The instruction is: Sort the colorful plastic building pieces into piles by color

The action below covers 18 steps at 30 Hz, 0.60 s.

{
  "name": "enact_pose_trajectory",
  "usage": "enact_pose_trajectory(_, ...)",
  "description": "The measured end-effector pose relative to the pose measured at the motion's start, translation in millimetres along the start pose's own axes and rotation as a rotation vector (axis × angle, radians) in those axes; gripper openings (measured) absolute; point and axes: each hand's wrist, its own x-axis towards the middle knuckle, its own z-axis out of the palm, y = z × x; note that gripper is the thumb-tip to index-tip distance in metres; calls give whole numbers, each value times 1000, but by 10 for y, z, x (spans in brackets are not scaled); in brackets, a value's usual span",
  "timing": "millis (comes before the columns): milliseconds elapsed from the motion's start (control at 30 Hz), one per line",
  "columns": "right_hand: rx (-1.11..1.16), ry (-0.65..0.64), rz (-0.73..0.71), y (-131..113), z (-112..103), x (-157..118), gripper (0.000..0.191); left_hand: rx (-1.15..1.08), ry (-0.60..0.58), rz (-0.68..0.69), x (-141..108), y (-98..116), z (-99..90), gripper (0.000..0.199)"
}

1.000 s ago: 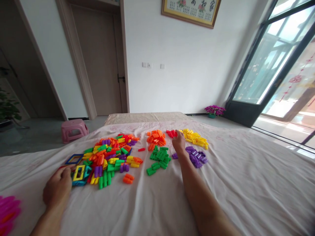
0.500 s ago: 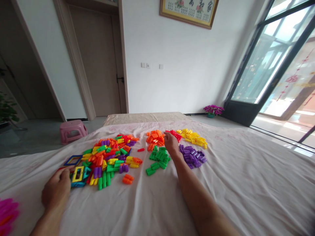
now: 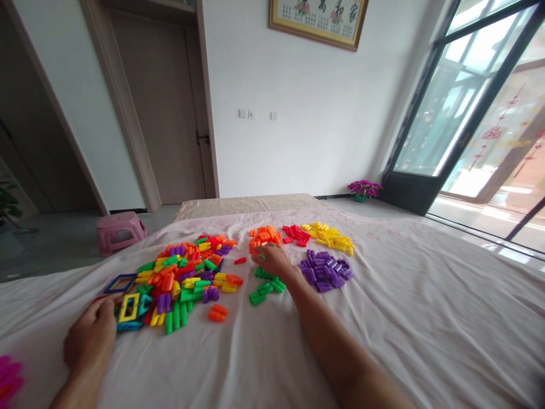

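Observation:
My right hand (image 3: 272,260) hovers over the green pieces (image 3: 264,288), near the orange pile (image 3: 264,234), its fingers pointing left. Whether its fingers hold anything is too small to tell. Red pieces (image 3: 297,234), yellow pieces (image 3: 330,236) and purple pieces (image 3: 326,270) lie in separate piles beyond and beside it. My left hand (image 3: 91,329) is at the left edge of a mixed-colour heap (image 3: 183,272), fingers curled at the frame-shaped pieces, among them a yellow frame (image 3: 129,307). A lone red piece (image 3: 240,261) and an orange piece (image 3: 218,312) lie between heap and piles.
A pale cloth (image 3: 409,318) with creases covers the table. Past its left side stands a pink stool (image 3: 121,232). Purple flowers (image 3: 364,189) stand on the floor by the glass door. Something bright pink (image 3: 9,378) shows at the lower left edge.
My right hand has moved left and nearer from the red pile to above the green pieces, uncovering the red pile. My left hand stays beside the frame pieces. The view has shifted slightly.

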Motion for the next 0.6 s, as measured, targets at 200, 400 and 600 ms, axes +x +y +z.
enact_pose_trajectory(200, 82, 185, 181, 258, -94, 50, 37, 6, 12, 2, 41, -34, 27, 68)
enact_pose_trajectory(400, 195, 223, 78, 176, -20, 76, 28, 1, 14, 0, 11, -4, 24, 66)
enact_pose_trajectory(600, 0, 11, -189, -290, 232, 32, 41, 5, 29, 36, -17, -3, -2, 62)
